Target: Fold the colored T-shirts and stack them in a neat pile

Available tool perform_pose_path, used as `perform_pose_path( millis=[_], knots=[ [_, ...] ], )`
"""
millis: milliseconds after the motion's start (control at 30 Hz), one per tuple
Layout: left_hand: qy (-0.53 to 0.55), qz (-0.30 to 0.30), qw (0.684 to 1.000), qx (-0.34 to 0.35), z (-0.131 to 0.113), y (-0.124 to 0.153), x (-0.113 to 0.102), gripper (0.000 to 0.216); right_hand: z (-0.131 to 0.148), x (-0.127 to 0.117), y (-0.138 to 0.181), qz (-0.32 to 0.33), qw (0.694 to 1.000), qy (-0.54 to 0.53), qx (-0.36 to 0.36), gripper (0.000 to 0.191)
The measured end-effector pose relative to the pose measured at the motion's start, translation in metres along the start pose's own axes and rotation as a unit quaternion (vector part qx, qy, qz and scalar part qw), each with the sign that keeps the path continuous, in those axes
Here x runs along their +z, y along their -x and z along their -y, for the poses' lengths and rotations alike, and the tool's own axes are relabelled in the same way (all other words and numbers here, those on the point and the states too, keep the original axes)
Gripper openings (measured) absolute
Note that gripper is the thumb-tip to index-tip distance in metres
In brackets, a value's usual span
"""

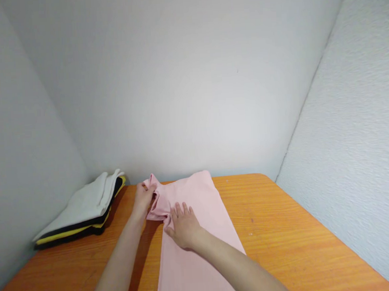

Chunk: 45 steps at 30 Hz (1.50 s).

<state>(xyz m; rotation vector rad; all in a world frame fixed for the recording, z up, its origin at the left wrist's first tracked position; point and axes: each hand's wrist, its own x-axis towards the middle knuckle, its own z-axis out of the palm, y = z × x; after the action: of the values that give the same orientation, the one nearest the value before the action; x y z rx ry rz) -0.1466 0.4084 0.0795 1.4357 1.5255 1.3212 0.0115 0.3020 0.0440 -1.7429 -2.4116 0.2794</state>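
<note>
A pink garment (202, 268), seemingly a shirt, lies lengthwise on the table, its near end running out of the bottom of the view. My left hand (145, 197) pinches the bunched pink cloth at the far left, where a sleeve-like part sticks out and is lifted a little. My right hand (184, 227) rests flat on the middle of the garment with fingers spread, just right of the bunched folds. The far right corner of the cloth lies near the wall.
On the left of the orange wooden table (279, 232) a stack of folded clothes (86, 205) in white, black and yellow sits against the left wall. A back wall (191, 88) and a right wall (356, 153) border the table.
</note>
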Motion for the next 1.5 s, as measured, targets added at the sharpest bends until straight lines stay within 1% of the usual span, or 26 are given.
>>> perform_pose_path(
  millis=[67,133,200,233,267,300,367,433,533,600,667,733,767,800,833,900,967,1000,1033,1067,1133,1167,1233,1267,1400,1500],
  knots=[
    [0.027,0.043,0.999,0.015,-0.006,0.012,0.021,0.037,0.018,-0.004,0.010,0.028,1.000,0.010,0.006,0.080],
    [0.027,0.131,0.990,0.045,-0.008,0.024,0.038,0.034,0.032,-0.006,0.019,0.052,0.999,0.017,-0.001,0.089],
    [-0.023,0.232,0.966,0.109,-0.006,0.031,0.049,0.032,0.042,-0.008,0.027,0.066,0.997,0.028,-0.018,0.098],
    [-0.057,0.267,0.951,0.142,-0.004,0.032,0.052,0.031,0.045,-0.009,0.031,0.070,0.996,0.036,-0.031,0.101],
    [-0.091,0.287,0.938,0.170,0.000,0.033,0.054,0.032,0.048,-0.010,0.034,0.078,0.995,0.044,-0.042,0.103],
    [-0.120,0.292,0.930,0.188,0.003,0.032,0.055,0.031,0.051,-0.011,0.038,0.088,0.993,0.052,-0.054,0.104],
    [-0.161,0.278,0.926,0.199,0.011,0.031,0.055,0.032,0.056,-0.015,0.047,0.112,0.988,0.060,-0.086,0.100],
    [-0.207,0.278,0.913,0.215,0.018,0.032,0.055,0.037,0.060,-0.019,0.056,0.133,0.981,0.065,-0.128,0.094],
    [-0.267,0.294,0.888,0.230,0.027,0.041,0.058,0.049,0.064,-0.024,0.066,0.146,0.962,0.051,-0.226,0.086],
    [-0.307,0.300,0.873,0.233,0.032,0.049,0.061,0.060,0.063,-0.031,0.067,0.179,0.935,0.027,-0.305,0.080],
    [-0.361,0.293,0.851,0.243,0.037,0.055,0.065,0.065,0.058,-0.045,0.063,0.245,0.894,-0.012,-0.376,0.071],
    [-0.408,0.280,0.829,0.260,0.041,0.057,0.068,0.066,0.048,-0.064,0.054,0.300,0.860,-0.070,-0.406,0.057],
    [-0.422,0.275,0.822,0.267,0.043,0.057,0.068,0.066,0.041,-0.074,0.047,0.305,0.857,-0.102,-0.403,0.050],
    [-0.426,0.275,0.818,0.271,0.044,0.056,0.069,0.066,0.033,-0.083,0.040,0.289,0.866,-0.133,-0.385,0.044],
    [-0.426,0.276,0.817,0.275,0.045,0.055,0.069,0.065,0.024,-0.091,0.031,0.252,0.886,-0.159,-0.355,0.040],
    [-0.425,0.278,0.814,0.280,0.045,0.055,0.069,0.061,0.003,-0.096,0.014,0.131,0.938,-0.192,-0.258,0.038],
    [-0.424,0.276,0.814,0.285,0.044,0.056,0.068,0.059,-0.021,-0.087,-0.002,-0.005,0.976,-0.176,-0.130,0.043],
    [-0.426,0.272,0.815,0.286,0.042,0.056,0.068,0.059,-0.034,-0.077,-0.009,-0.059,0.986,-0.144,-0.066,0.046],
    [-0.428,0.268,0.815,0.285,0.041,0.057,0.068,0.061,-0.047,-0.066,-0.015,-0.095,0.990,-0.101,-0.009,0.051],
    [-0.431,0.266,0.814,0.283,0.040,0.058,0.068,0.063,-0.061,-0.054,-0.019,-0.115,0.991,-0.057,0.039,0.056],
    [-0.438,0.267,0.812,0.277,0.038,0.059,0.068,0.068,-0.087,-0.032,-0.025,-0.116,0.987,0.001,0.109,0.066],
    [-0.440,0.270,0.811,0.274,0.037,0.059,0.068,0.069,-0.099,-0.023,-0.027,-0.104,0.986,0.013,0.129,0.070],
    [-0.441,0.275,0.810,0.270,0.037,0.059,0.067,0.069,-0.118,-0.011,-0.029,-0.085,0.986,0.019,0.145,0.075],
    [-0.442,0.276,0.810,0.269,0.037,0.059,0.067,0.069,-0.125,-0.007,-0.030,-0.086,0.985,0.021,0.150,0.077],
    [-0.452,0.276,0.803,0.273,0.040,0.058,0.068,0.070,-0.136,0.002,-0.035,-0.119,0.974,0.026,0.192,0.086],
    [-0.463,0.267,0.797,0.282,0.042,0.058,0.069,0.069,-0.138,0.007,-0.039,-0.127,0.971,0.033,0.199,0.088]
  ],
)
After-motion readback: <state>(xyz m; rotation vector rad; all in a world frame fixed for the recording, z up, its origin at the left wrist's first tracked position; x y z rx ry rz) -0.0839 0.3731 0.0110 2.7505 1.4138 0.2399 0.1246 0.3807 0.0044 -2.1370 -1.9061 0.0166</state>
